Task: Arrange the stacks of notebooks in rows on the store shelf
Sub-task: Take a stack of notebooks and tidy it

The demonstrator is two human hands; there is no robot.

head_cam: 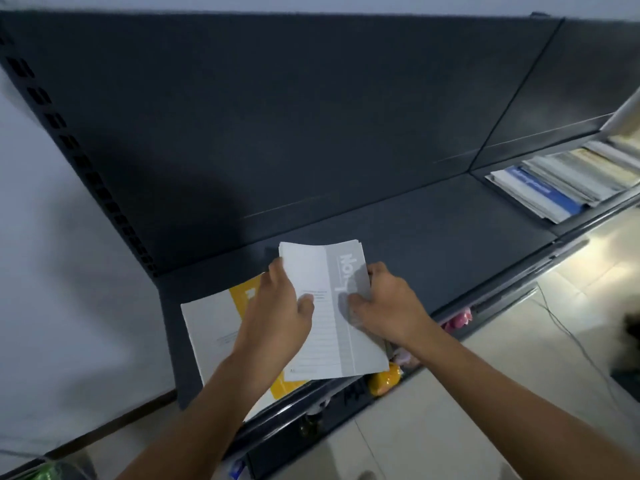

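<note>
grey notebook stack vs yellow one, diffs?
Grey notebook stack: grey cover band, gripped by left hand and right hand, overlapping the other. Yellow notebook stack: yellow band, lies flat at the shelf's left end, untouched, partly covered. Both have white covers and sit along the shelf's front edge.

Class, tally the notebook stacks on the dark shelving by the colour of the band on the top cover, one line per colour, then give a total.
Grey band stack, held by left hand and right hand: 1
Yellow band stack: 1
Blue band stack: 1
Total: 3
</note>
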